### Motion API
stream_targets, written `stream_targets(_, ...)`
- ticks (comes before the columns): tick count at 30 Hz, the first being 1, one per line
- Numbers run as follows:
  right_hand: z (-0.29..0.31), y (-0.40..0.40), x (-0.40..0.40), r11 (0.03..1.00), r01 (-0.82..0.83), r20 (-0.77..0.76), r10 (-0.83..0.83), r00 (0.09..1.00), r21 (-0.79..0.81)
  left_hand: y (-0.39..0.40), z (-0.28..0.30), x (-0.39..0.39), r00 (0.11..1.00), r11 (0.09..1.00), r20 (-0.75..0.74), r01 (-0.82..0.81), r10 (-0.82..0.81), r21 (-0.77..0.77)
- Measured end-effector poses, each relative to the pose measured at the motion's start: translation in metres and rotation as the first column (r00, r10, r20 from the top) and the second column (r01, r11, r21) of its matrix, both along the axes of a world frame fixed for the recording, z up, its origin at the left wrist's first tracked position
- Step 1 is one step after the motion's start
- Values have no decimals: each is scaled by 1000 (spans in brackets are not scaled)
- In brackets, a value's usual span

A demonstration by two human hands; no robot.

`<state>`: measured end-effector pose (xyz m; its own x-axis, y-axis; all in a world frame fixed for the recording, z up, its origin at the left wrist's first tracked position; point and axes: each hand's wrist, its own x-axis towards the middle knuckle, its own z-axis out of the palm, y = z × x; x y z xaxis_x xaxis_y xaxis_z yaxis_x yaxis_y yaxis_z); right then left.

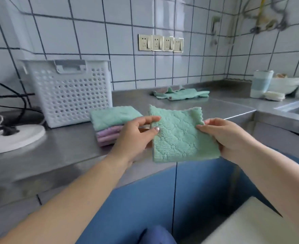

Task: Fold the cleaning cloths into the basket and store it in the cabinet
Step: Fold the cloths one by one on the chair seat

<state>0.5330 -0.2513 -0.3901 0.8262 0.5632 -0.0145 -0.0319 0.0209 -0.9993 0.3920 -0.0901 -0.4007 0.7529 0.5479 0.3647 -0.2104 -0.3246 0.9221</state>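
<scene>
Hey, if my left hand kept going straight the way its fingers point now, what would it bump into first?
The left hand already pinches the folded green cleaning cloth, fingers pointing right. Beyond the cloth, the right hand on its far edge looks likely to come first, though depth is unclear.

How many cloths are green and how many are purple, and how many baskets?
Green cloths: 3 – held cloth, top of the stack, crumpled cloth at the back.
Purple cloths: cannot count exactly; several folded layers under the stack's green one.
Baskets: 1 – white basket.
Total: 4 things plus the purple layers.
</scene>
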Motion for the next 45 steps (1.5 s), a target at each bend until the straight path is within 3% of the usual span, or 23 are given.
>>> stream_targets(5, 41, 73, -9, 981, -184, -7, 184, 983, 66, 58, 41, -36, 985, 984, -19, -171, 172, 50)
stream_targets(9, 58, 118, -10, 968, -244, 0, 245, 970, 61, 93, 56, -50, 970, 971, -48, -237, 237, -11)
stream_targets(21, 54, 187, 14, 963, -238, 82, 249, 965, -125, 145, 49, -24, 972, 934, -110, -228, 205, -276)
stream_targets(31, 47, 202, 13, 927, -339, 58, 352, 934, -161, 159, 39, -37, 970, 901, -123, -239, 208, -363)
stream_targets(36, 39, 201, 13, 918, -309, 98, 341, 935, -247, 158, 30, -37, 953, 924, -211, -269, 216, -270)
stream_targets(38, 44, 200, 13, 915, -243, 201, 317, 927, -321, 162, 30, -41, 893, 922, -245, -387, 378, 12)
stream_targets(40, 56, 201, 17, 888, -49, 511, 307, 803, -456, 161, 39, -46, 809, 800, -180, -469, 559, 375)
stream_targets(42, 71, 202, 14, 869, 103, 739, 343, 580, -485, 153, 57, -44, 816, 741, -117, -440, 566, 507)
stream_targets(45, 83, 211, -7, 854, 31, 768, 451, 455, -520, 141, 73, -26, 832, 742, -293, -194, 471, 642)
